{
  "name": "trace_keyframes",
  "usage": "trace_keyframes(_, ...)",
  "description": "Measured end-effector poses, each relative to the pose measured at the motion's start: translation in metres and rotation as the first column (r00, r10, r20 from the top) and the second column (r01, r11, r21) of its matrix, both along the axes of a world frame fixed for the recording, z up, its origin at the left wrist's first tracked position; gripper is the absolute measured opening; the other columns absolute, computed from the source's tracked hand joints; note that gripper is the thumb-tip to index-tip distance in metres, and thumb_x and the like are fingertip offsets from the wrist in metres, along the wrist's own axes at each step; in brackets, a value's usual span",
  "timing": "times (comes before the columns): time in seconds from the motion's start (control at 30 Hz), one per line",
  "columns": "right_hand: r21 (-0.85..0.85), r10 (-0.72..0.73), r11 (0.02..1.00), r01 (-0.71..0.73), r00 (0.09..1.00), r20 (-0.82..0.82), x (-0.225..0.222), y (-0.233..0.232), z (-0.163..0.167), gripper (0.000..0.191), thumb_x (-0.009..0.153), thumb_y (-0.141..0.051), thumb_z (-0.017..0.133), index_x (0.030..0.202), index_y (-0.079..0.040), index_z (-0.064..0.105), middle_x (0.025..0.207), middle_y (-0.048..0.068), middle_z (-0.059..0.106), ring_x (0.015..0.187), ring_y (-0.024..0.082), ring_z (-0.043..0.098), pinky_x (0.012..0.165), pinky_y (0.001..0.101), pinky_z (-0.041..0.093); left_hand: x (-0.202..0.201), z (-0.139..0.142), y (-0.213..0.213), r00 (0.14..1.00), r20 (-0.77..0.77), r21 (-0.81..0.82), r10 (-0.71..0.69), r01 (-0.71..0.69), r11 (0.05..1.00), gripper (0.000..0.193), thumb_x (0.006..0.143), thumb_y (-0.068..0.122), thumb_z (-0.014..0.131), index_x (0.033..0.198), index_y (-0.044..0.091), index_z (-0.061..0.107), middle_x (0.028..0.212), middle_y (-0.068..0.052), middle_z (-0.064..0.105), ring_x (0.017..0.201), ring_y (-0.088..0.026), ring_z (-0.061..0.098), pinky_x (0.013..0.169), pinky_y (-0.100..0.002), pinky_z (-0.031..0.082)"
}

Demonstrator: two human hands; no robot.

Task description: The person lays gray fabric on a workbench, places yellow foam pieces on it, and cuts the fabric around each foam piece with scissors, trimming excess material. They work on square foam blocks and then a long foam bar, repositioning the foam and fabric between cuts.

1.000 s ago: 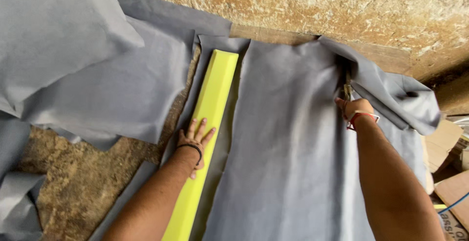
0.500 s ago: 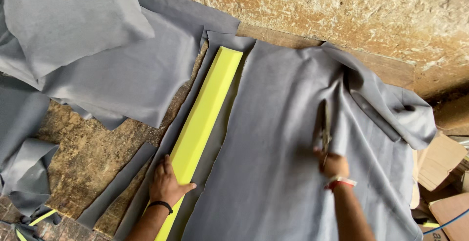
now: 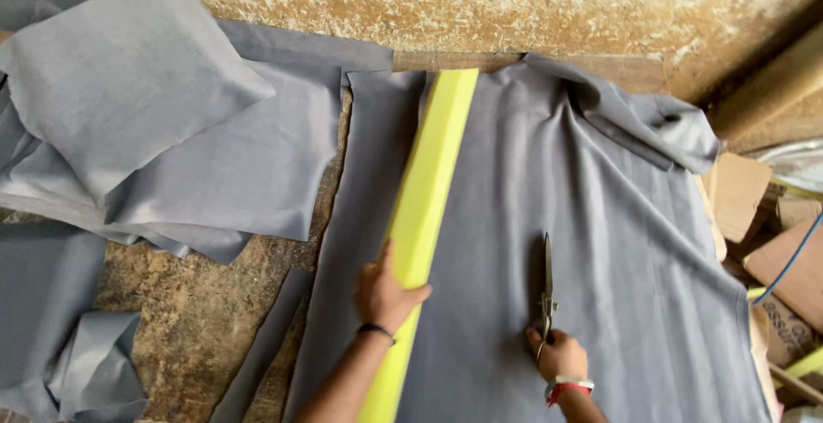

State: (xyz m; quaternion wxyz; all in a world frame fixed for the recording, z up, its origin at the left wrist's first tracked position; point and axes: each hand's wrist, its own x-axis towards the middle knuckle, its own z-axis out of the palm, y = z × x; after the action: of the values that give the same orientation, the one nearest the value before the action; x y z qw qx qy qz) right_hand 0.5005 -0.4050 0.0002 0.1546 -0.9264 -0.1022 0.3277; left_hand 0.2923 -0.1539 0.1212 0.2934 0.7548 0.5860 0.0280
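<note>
- This looks like a small tailoring or upholstery workshop, rough and well used.
- A big sheet of grey fabric (image 3: 600,243) lies spread flat, with more cut grey fabric pieces (image 3: 171,132) stacked to one side.
- A long yellow straightedge (image 3: 429,183) lies along the cloth, and heavy scissors (image 3: 546,282) rest on it.
- The tabletop (image 3: 197,320) underneath is worn, stained chipboard.
- Cardboard boxes (image 3: 784,260) crowd the far edge.
</note>
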Motion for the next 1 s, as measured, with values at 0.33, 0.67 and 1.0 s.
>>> trace_keyframes(0.33,0.010,0.005,1.000,-0.006,0.999,0.036,-0.004,0.013,0.008,0.051,0.087,-0.055,0.069,0.109,-0.010,0.079,0.098,0.018,0.078,0.097,0.037,0.074,0.089,0.0455,0.057,0.091,-0.060,-0.080,0.972,-0.121,0.013,0.202,-0.202,0.979,0.111,0.062,0.042,0.090,0.155,0.039,0.029,0.135,-0.015,0.046,0.123,-0.036,0.046,0.095,-0.056,0.045)
trace_keyframes(0.67,0.060,0.052,0.997,-0.051,0.999,-0.008,-0.001,0.021,0.014,0.050,0.087,-0.053,0.070,0.099,-0.005,0.079,0.093,0.019,0.078,0.092,0.038,0.074,0.086,0.0460,0.057,0.093,-0.080,-0.084,0.947,-0.148,0.052,0.284,-0.279,0.959,0.110,0.062,0.042,0.091,0.154,0.043,0.030,0.137,-0.013,0.045,0.128,-0.035,0.045,0.095,-0.057,0.046)
trace_keyframes(1.0,0.073,0.065,0.995,-0.064,0.998,-0.009,-0.002,0.023,0.016,0.049,0.085,-0.053,0.071,0.102,-0.008,0.078,0.096,0.018,0.078,0.094,0.036,0.074,0.087,0.0451,0.056,0.081,-0.081,-0.054,0.961,-0.181,0.044,0.208,-0.203,0.978,0.112,0.067,0.043,0.089,0.158,0.039,0.025,0.142,-0.018,0.043,0.132,-0.038,0.043,0.098,-0.060,0.044)
